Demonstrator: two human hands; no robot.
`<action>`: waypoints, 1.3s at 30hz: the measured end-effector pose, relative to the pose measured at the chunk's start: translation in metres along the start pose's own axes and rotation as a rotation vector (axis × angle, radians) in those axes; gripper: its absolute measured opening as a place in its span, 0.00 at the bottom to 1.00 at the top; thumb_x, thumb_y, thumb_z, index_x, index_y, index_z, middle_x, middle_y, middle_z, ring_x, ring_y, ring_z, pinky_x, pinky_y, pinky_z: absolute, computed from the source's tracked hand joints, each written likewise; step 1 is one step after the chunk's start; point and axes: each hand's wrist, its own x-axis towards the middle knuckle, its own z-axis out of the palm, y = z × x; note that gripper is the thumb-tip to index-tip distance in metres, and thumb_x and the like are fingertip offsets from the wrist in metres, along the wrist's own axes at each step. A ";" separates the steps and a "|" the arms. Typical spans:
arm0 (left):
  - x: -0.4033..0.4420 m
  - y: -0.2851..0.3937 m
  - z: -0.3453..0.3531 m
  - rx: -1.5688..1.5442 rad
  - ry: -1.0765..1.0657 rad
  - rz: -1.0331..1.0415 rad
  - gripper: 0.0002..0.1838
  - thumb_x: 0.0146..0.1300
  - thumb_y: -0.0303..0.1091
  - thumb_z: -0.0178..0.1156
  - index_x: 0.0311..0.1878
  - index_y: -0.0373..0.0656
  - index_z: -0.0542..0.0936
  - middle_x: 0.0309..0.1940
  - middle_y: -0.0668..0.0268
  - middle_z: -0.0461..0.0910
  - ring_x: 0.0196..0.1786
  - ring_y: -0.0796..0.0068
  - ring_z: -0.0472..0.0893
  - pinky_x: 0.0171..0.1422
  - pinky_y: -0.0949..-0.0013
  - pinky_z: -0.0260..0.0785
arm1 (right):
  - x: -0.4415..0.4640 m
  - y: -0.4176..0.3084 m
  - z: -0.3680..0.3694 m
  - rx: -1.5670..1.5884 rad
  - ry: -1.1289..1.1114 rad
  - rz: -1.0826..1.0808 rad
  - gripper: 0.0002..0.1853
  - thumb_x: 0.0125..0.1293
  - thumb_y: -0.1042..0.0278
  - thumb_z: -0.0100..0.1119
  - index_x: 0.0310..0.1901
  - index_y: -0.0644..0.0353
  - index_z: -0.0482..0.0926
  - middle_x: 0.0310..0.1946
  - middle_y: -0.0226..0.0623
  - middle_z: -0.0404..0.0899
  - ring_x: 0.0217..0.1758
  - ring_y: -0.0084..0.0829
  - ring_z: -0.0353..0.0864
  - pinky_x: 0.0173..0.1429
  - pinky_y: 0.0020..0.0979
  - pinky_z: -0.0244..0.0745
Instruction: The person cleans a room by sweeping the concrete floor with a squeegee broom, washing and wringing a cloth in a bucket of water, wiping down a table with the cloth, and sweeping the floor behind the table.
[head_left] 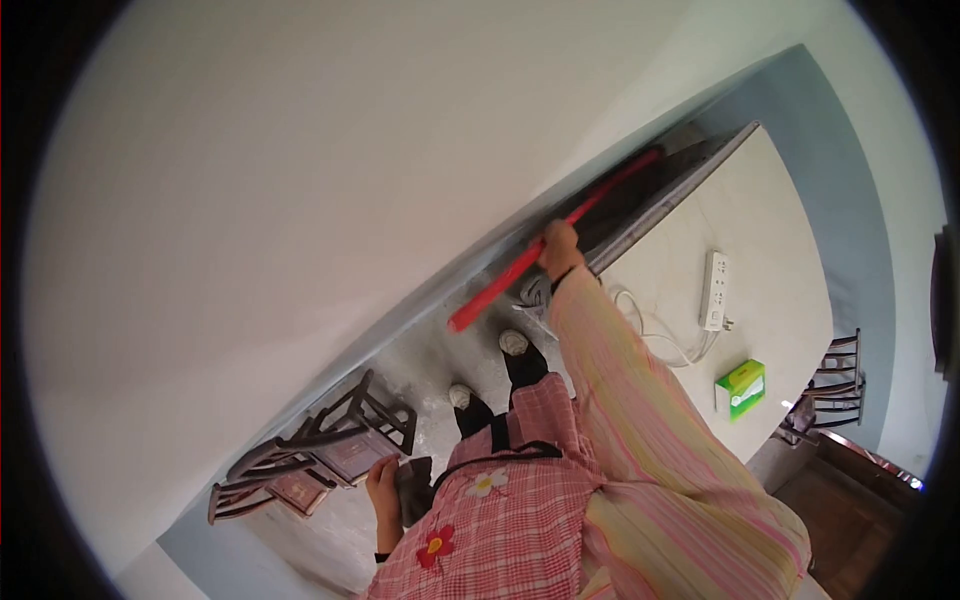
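Note:
My right hand (561,250) is closed around a long red stick (510,280), beside the near edge of the white table (655,225). The stick slants from above the floor up into the dark gap between the table and the wall, where its far end is blurred. Low on the left, my left hand (383,488) hangs near a chair seat and a dark grey object (414,488). Its fingers are partly visible, but whether they hold that object cannot be made out.
A white power strip (714,290) with its cable and a green tissue box (741,388) lie on the table. Dark wooden chairs (365,420) stand along the wall at lower left. Another chair (838,385) is beyond the table. My feet are on the grey floor (425,375).

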 end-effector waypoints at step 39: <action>-0.020 -0.144 -0.092 -0.499 0.288 -0.055 0.13 0.60 0.34 0.56 0.40 0.34 0.82 0.36 0.65 0.81 0.38 0.78 0.76 0.46 0.76 0.67 | -0.346 0.015 -0.101 -0.139 -0.287 0.959 0.11 0.68 0.68 0.37 0.27 0.60 0.61 0.16 0.28 0.61 0.12 0.18 0.57 0.14 0.19 0.58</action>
